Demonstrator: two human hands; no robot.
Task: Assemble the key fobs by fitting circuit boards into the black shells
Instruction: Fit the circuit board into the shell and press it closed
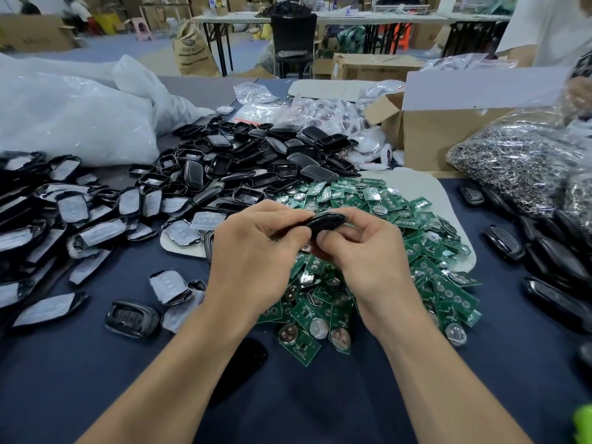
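The left hand (256, 251) and right hand (362, 251) pinch one black shell (323, 223) with curled fingers above the circuit boards (432, 245) heaped mid-desk (320, 395), so squeezing evenly along its rim should seat it squarely.

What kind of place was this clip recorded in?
Most likely a small assembly workshop inside a warehouse: bulk piles of black shells and green circuit boards cover the table, while stacked cartons and folding tables fill the room behind.
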